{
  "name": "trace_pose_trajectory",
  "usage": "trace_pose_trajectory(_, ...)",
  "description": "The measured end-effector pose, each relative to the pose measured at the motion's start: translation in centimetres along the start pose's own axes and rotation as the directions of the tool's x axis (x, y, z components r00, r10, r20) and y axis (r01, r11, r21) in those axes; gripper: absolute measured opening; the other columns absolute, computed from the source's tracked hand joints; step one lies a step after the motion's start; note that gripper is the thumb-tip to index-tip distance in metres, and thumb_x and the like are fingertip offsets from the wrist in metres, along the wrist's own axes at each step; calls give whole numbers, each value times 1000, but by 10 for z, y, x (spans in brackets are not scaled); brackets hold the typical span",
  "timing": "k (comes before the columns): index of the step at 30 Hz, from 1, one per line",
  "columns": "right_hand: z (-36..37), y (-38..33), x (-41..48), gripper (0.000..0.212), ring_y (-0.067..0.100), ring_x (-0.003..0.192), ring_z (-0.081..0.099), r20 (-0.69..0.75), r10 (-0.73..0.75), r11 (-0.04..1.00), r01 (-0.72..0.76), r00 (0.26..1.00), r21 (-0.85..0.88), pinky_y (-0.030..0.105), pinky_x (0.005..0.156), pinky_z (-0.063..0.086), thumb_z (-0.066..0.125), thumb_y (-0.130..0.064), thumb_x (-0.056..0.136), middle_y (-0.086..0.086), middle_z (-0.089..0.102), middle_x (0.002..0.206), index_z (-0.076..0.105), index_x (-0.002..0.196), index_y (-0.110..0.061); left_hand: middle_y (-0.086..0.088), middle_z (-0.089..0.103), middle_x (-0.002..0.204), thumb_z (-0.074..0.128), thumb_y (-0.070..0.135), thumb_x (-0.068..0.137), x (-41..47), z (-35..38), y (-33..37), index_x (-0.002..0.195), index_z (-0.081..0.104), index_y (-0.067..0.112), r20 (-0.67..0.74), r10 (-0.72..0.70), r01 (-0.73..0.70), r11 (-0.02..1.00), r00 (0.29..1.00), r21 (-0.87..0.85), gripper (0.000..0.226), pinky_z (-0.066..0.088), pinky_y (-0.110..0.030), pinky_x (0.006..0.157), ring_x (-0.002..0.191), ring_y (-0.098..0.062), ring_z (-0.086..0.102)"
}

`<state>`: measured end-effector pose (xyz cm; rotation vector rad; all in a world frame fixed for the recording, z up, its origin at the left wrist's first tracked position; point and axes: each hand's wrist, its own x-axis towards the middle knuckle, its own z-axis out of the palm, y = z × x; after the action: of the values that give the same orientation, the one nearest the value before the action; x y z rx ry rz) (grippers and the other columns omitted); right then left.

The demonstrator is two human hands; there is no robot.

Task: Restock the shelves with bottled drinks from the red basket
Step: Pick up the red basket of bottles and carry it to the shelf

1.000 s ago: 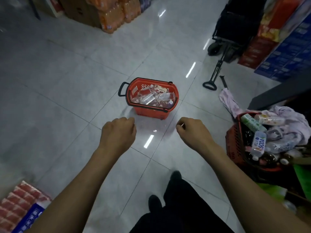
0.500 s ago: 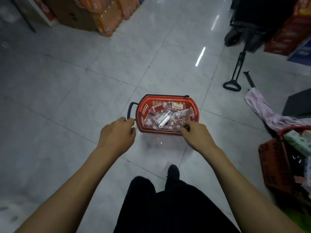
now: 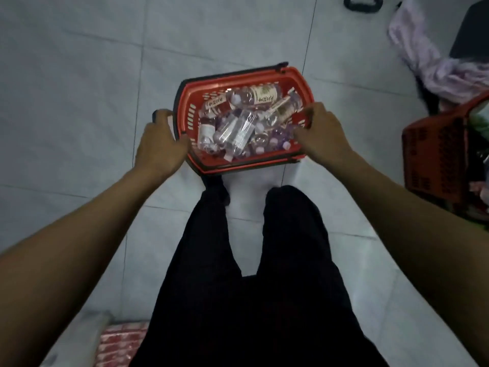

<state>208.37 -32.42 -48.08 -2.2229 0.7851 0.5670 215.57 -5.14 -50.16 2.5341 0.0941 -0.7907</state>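
- Nearest you, a red-patterned pack (image 3: 124,340) lies on the floor by your left leg; mind it when you turn.
- Your left grip (image 3: 158,147) has closed round the left end of the red basket (image 3: 238,169), beside its black handle (image 3: 158,113). Your right grip (image 3: 320,136) curls over the right rim. Half a second ago both were only reaching its near corners.
- The basket is at your feet, seemingly on the floor, with bottled drinks (image 3: 238,128) heaped inside. None is out yet, so lifting looks next.
- To your right, a second basket (image 3: 436,154) and a pink cloth (image 3: 436,67) crowd that side. No shelves show.
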Motion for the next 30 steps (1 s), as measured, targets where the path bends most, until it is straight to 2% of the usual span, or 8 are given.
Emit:
trace_pose_trajectory(4, 51, 34, 83, 69, 30, 107, 58, -28, 177, 984, -177, 984, 14, 41, 90, 51, 64, -43, 81, 16, 50, 130, 39, 139, -15, -19, 53, 134, 58, 42, 86, 90, 45, -43, 147, 29, 19, 75, -231, 237, 968, 970, -85, 72, 49, -46, 98, 117, -35, 56)
trace_pose_trajectory(7, 85, 68, 144, 71, 32, 114, 51, -43, 272, 962, -272, 961, -6, 38, 92, 45, 66, -31, 86, 18, 39, 136, 30, 146, -18, -13, 48, 143, 63, 42, 88, 150, 86, -76, 149, 26, 17, 87, -372, 381, 916, 924, -126, 75, 44, -38, 103, 126, -31, 51)
trace_pose_trajectory(11, 118, 113, 212, 77, 44, 122, 47, -126, 308, 946, -317, 943, -61, 53, 102, 43, 59, -37, 85, 20, 34, 140, 22, 150, -21, -8, 45, 148, 67, 43, 86, 211, 141, -108, 153, 19, 12, 77, -447, 453, 870, 891, -192, 88, 40, -37, 109, 130, -27, 48)
trace_pose_trajectory(14, 133, 140, 256, 79, 42, 127, 46, -232, 433, 890, -453, 871, -42, 52, 103, 42, 59, -34, 87, 19, 37, 144, 16, 154, -25, -3, 52, 137, 68, 33, 88, 234, 174, -124, 144, 30, 11, 58, -470, 467, 842, 881, -269, 70, 45, -31, 98, 117, -20, 54)
trace_pose_trajectory(16, 138, 157, 275, 80, 39, 124, 52, -195, 475, 874, -485, 858, -6, 51, 102, 46, 63, -32, 86, 17, 44, 142, 18, 152, -22, -1, 54, 135, 69, 32, 88, 239, 187, -134, 140, 33, 15, 24, -497, 480, 823, 867, -305, 65, 49, -36, 98, 111, -17, 55)
trace_pose_trajectory(20, 136, 194, 293, 65, 33, 119, 58, -178, 477, 875, -485, 861, -2, 45, 101, 49, 68, -26, 84, 13, 58, 133, 40, 141, -12, -7, 51, 140, 63, 29, 94, 233, 197, -140, 140, 30, 10, -66, -426, 407, 893, 902, -193, 60, 42, -28, 93, 117, -18, 52)
trace_pose_trajectory(23, 115, 191, 294, 50, 26, 104, 63, 0, 505, 863, -505, 863, 26, 40, 94, 53, 74, -16, 81, 5, 63, 116, 61, 129, -13, -8, 51, 140, 60, 24, 95, 224, 179, -121, 140, 31, 9, -41, -427, 417, 895, 903, -158, 55, 41, -26, 88, 112, -17, 51)
trace_pose_trajectory(30, 26, 168, 209, 41, 29, 102, 67, 72, 522, 832, -526, 850, 177, 42, 94, 54, 74, -15, 79, 8, 68, 114, 68, 120, -17, 3, 66, 126, 77, 40, 71, 165, 69, -92, 133, 53, 27, 33, -339, 340, 926, 940, -165, 67, 54, -47, 90, 109, -24, 66)
